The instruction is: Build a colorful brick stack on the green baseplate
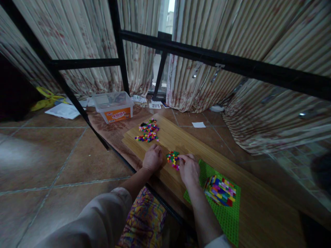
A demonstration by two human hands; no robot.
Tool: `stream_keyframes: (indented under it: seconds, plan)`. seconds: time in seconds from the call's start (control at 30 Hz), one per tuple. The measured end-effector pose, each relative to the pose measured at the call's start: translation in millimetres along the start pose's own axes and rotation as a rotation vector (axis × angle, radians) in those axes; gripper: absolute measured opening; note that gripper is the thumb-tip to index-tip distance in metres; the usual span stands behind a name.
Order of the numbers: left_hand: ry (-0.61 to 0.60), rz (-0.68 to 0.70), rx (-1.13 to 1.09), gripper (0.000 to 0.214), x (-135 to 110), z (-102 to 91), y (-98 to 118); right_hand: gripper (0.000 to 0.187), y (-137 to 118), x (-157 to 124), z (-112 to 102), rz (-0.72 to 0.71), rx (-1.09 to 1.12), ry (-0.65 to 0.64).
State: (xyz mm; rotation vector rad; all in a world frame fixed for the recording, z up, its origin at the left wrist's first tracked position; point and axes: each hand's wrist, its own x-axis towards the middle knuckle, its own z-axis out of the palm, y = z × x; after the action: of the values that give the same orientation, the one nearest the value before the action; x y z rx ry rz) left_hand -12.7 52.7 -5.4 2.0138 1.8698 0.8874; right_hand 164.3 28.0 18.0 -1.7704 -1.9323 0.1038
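Bricks (172, 157) lie by right fingers (184, 158), inside tabletop (172, 136) edges.

Pleated curtains (199, 91), brown tiled floor (68, 148)

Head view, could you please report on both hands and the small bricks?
Right hand at small brick cluster. Left hand beside cluster, grips unclear. Brick structure on green baseplate. No obstruction seen.

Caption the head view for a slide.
Right hand at a small pile of colorful bricks, left hand beside it; a multicolored brick build stands on a green baseplate.
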Motion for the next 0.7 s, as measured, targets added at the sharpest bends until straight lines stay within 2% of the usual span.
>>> stream_keyframes:
  seconds: [0.3,0.57,0.7]
  plan:
    - [0.019,0.008,-0.009,0.018,-0.4,0.7,-0.5,0.011,-3.7,7.5,5.6,-0.007,-0.113,-0.013]
    - [0.03,0.003,-0.013,0.017,-0.4,0.2,-0.4,0.015,-7.6,6.8,-0.2,-0.019,-0.141,-0.051]
    - [0.024,0.002,-0.005,0.017,0.0,-0.1,-0.2,0.011,-6.3,8.3,2.8,0.003,-0.149,-0.071]
